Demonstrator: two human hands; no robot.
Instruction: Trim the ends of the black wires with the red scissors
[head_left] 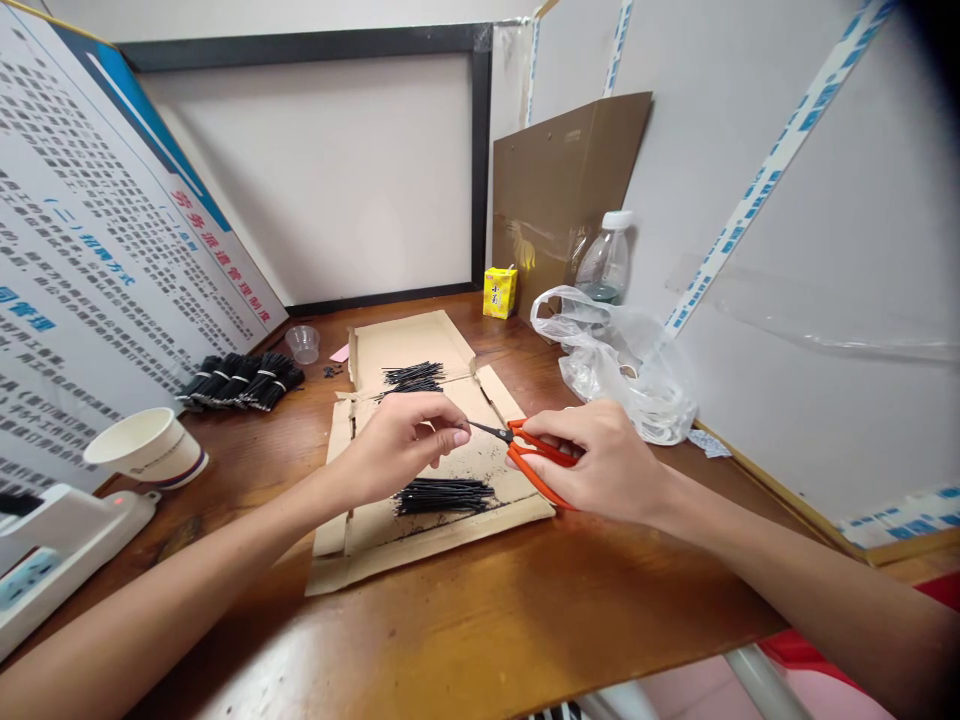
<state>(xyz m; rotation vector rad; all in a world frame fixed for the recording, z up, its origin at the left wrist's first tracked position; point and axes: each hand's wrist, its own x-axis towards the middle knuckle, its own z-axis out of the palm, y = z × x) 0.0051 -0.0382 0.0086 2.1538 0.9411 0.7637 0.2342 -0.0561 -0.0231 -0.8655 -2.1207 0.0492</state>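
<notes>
My right hand [600, 450] is closed around the orange handles of a pair of scissors [541, 462]. Their dark, narrow blades point left and reach the fingertips of my left hand [409, 440]. Thumb and fingers of that hand are pinched together over the cardboard, and whatever lies between them is too small to make out. Below the hands, a bundle of short black wires [442, 496] lies on the flattened cardboard [420, 345]. A second, looser pile of black wires [414, 376] lies farther back, partly behind my left hand. Small dark scraps are scattered over the cardboard.
Tied black wire bundles [240, 380], a paper cup [150, 447] and a power strip [82, 560] stand at left. A clear plastic cup [303, 344] and a yellow carton [499, 292] are farther back. A plastic bag [637, 375] and a bottle [606, 258] occupy the right.
</notes>
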